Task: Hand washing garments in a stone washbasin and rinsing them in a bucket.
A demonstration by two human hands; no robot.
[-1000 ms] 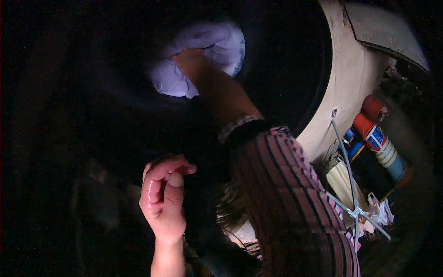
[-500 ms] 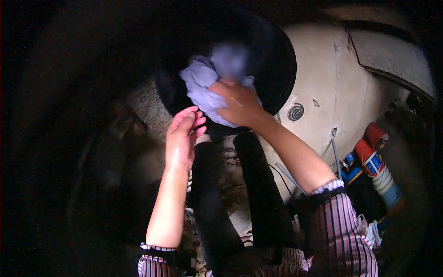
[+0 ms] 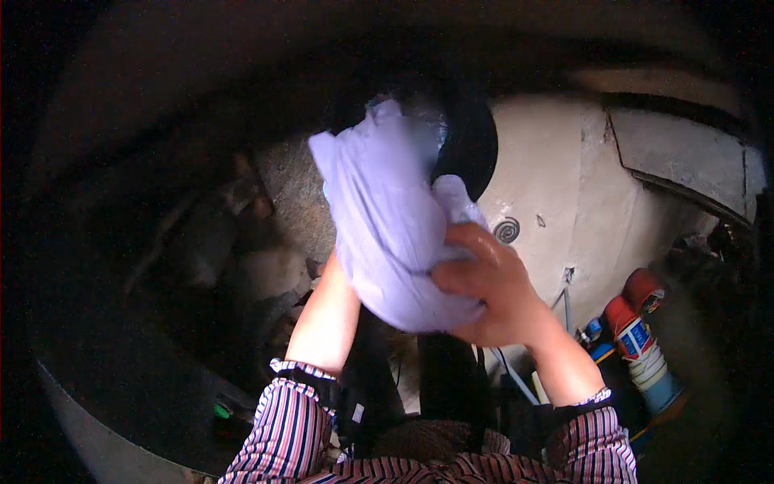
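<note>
A pale lavender cloth (image 3: 387,210) hangs lifted and bunched in front of me, its upper end reaching over a round black tub (image 3: 476,141). My right hand (image 3: 496,286) is closed on the cloth's lower right part, the fingers curled at a fold. On the left, my forearm (image 3: 326,319) runs up behind the cloth, which covers my left hand, so its fingers are hidden. Part of the cloth's upper right is blurred. Whether the lower inside of the tub holds anything is too dark to tell.
Right of the tub spreads a pale floor (image 3: 536,161) with a dark coil-shaped disc (image 3: 507,231) on it. Farther right lie red, white and blue cylindrical containers (image 3: 641,343) and a grey slab (image 3: 681,145). Thin grey legs or rods (image 3: 516,375) stand near my right forearm.
The cloth has come up out of the tub toward me and spread out. My left hand, bare and apart from it before, has gone behind it; my right hand has moved nearer with it.
</note>
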